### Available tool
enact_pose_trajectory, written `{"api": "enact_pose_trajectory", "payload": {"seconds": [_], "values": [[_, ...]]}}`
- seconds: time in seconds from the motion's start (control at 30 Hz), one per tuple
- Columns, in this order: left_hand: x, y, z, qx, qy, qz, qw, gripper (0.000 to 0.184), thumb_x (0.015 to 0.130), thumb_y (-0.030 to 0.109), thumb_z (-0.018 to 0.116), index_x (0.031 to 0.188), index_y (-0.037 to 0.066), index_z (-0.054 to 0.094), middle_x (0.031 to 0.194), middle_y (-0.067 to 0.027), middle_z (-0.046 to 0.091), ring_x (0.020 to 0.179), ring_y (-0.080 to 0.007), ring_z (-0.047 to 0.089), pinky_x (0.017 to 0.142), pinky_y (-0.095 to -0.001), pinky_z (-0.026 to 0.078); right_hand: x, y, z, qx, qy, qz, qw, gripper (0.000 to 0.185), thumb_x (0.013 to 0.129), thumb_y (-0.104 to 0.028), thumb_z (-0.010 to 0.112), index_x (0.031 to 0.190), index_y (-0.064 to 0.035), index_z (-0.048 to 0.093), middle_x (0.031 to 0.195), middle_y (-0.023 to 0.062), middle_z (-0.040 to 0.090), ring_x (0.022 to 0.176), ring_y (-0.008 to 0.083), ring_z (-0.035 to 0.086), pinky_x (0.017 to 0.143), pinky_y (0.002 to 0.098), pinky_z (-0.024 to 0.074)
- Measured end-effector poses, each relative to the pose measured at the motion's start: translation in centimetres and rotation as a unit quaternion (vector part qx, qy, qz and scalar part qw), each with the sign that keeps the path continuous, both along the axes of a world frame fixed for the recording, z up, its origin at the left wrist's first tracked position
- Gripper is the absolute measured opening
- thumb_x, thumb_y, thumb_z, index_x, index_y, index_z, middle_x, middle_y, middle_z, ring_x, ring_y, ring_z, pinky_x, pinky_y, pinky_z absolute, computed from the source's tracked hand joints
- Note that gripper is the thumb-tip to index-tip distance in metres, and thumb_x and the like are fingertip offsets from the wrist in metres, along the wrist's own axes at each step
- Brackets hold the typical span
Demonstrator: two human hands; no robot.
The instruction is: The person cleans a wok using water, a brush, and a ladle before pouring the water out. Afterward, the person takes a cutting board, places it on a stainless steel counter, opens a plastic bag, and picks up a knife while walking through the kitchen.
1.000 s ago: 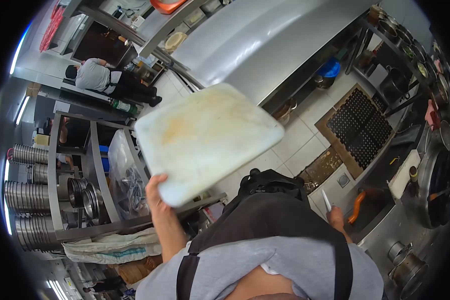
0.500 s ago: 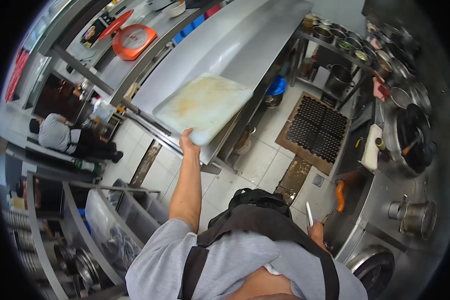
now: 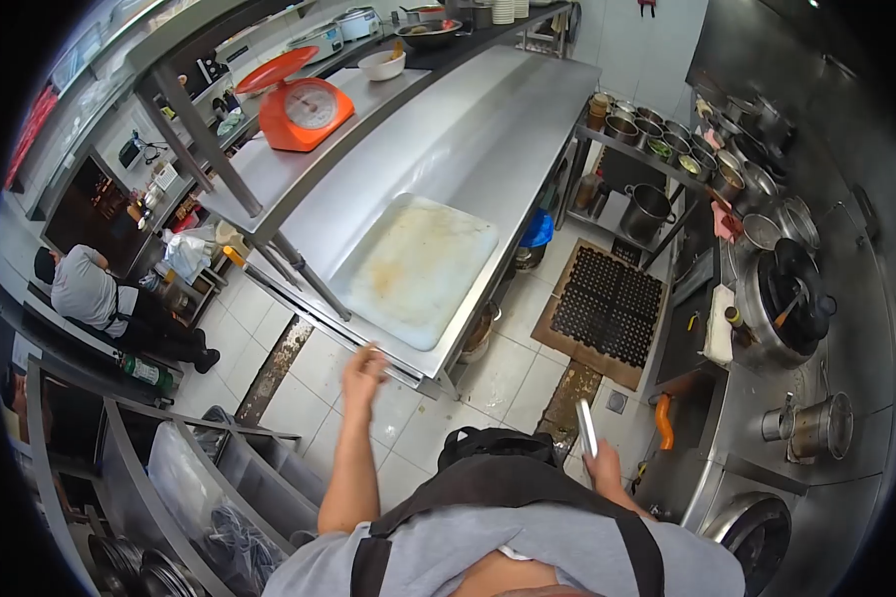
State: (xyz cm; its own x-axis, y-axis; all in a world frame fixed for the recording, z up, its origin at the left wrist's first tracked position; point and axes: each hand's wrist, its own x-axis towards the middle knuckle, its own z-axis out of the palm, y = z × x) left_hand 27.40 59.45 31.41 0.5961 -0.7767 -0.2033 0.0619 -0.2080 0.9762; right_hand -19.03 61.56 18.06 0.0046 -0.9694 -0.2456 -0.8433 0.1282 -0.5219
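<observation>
Near the front edge of the steel table (image 3: pixel 468 109), my left hand (image 3: pixel 364 370) is open and empty, its fingers loosely bent and apart. Just beyond it, a worn white cutting board (image 3: pixel 423 264) with yellowish stains lies flat on the table's near end. Low on the right, beside my dark apron (image 3: pixel 508 474), my right hand (image 3: pixel 603 468) is closed around a knife (image 3: pixel 586 428). The pale blade points up and away from me; the handle is hidden in the hand.
An orange scale (image 3: pixel 307 111) and a white bowl (image 3: pixel 382 66) stand on the raised shelf. Right of me is a stove counter with pots (image 3: pixel 824 426). A black rubber mat (image 3: pixel 609 310) covers some floor. A person (image 3: pixel 100 294) stands far left; a metal rack (image 3: pixel 134 478) is nearer.
My left hand has let go of the cutting board, which now lies flat on the table, and has drawn back towards me. The right hand still holds the knife. The view has shifted.
</observation>
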Motion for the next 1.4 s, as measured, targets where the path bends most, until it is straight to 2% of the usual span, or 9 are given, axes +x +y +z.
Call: {"api": "enact_pose_trajectory", "payload": {"seconds": [0.2,0.4,0.47,0.67,0.77,0.93,1.03,1.27,1.4], "values": [[-10.2,-0.6,-1.6,-0.031,-0.027,-0.349,0.936,0.043,0.076,0.024,0.067,0.107,-0.004,0.057,0.097,-0.0099,0.063,0.078,-0.0154,0.06,0.069,-0.0269,0.047,15.2,-7.8,12.0,0.027,-0.212,0.251,0.944,0.032,0.066,-0.025,0.063,0.086,-0.0012,0.055,0.072,0.0189,0.06,0.068,0.0315,0.061,0.063,0.0379,0.0471],[-9.6,-0.1,1.7,-0.065,-0.081,-0.293,0.951,0.029,0.077,0.022,0.067,0.091,-0.003,0.063,0.077,-0.0082,0.064,0.071,-0.0154,0.06,0.065,-0.027,0.047,18.8,-6.6,17.1,0.015,-0.242,0.242,0.939,0.037,0.066,-0.022,0.061,0.097,-0.0026,0.052,0.078,0.019,0.059,0.075,0.0336,0.06,0.066,0.0386,0.0474],[-11.1,-1.1,2.0,-0.047,-0.162,-0.293,0.941,0.027,0.078,0.025,0.065,0.079,-0.002,0.064,0.064,-0.0104,0.063,0.058,-0.0176,0.062,0.055,-0.0299,0.047,18.5,-6.8,17.0,-0.204,-0.231,0.225,0.924,0.036,0.067,-0.015,0.06,0.1,-0.0037,0.052,0.084,0.0171,0.058,0.079,0.0329,0.059,0.067,0.0387,0.0475],[-14.1,-6.6,4.1,-0.027,-0.047,-0.375,0.925,0.026,0.081,0.025,0.063,0.079,-0.001,0.064,0.061,-0.0065,0.062,0.056,-0.0131,0.059,0.053,-0.027,0.046,13.8,-11.8,16.5,-0.251,-0.263,0.131,0.923,0.034,0.066,-0.004,0.058,0.099,-0.0012,0.053,0.083,0.0125,0.058,0.077,0.0269,0.06,0.068,0.0326,0.0483],[-13.8,-11.0,6.0,-0.029,-0.049,-0.419,0.906,0.025,0.081,0.024,0.062,0.081,-0.002,0.063,0.063,-0.0072,0.062,0.059,-0.0121,0.059,0.056,-0.0268,0.047,10.9,-15.5,15.9,-0.101,-0.466,0.058,0.877,0.021,0.071,-0.005,0.057,0.091,0.001,0.056,0.075,0.0066,0.06,0.069,0.01,0.056,0.065,0.0233,0.0446],[-16.7,-19.2,8.0,-0.065,0.031,-0.381,0.922,0.024,0.081,0.011,0.059,0.1,-0.003,0.058,0.089,-0.0074,0.062,0.078,-0.0122,0.057,0.072,-0.0283,0.045,9.4,-19.8,16.7,-0.039,-0.453,0.119,0.882,0.024,0.075,-0.016,0.063,0.091,0.0006,0.058,0.079,0.0066,0.062,0.072,0.012,0.057,0.068,0.0275,0.0459],[-18.5,-24.0,7.2,-0.057,0.003,-0.409,0.911,0.014,0.076,-0.001,0.057,0.089,0.002,0.054,0.083,-0.0015,0.057,0.073,-0.0093,0.054,0.065,-0.0244,0.043,8.8,-22.7,16.5,0.032,-0.514,0.095,0.852,0.031,0.074,-0.022,0.068,0.092,0.0007,0.057,0.08,0.0081,0.062,0.075,0.0127,0.057,0.07,0.0282,0.0457],[-24.8,-31.0,6.7,-0.099,-0.04,-0.407,0.907,0.015,0.071,-0.011,0.044,0.075,0.003,0.047,0.069,0.0015,0.048,0.067,-0.0062,0.045,0.059,-0.0196,0.037,4.6,-31.1,15.0,-0.026,-0.604,0.029,0.796,0.03,0.075,-0.007,0.063,0.101,0.0023,0.049,0.088,0.0073,0.06,0.073,0.011,0.056,0.066,0.0252,0.046],[-25.2,-34.6,6.4,-0.064,-0.037,-0.337,0.939,0.023,0.066,-0.01,0.032,0.075,0.004,0.048,0.067,0.0016,0.045,0.062,-0.0066,0.038,0.055,-0.0202,0.032,0.9,-34.8,13.3,-0.121,-0.454,-0.031,0.882,0.03,0.073,0.001,0.053,0.102,0.0039,0.048,0.087,0.0087,0.059,0.073,0.0112,0.057,0.065,0.0238,0.0464]]}}
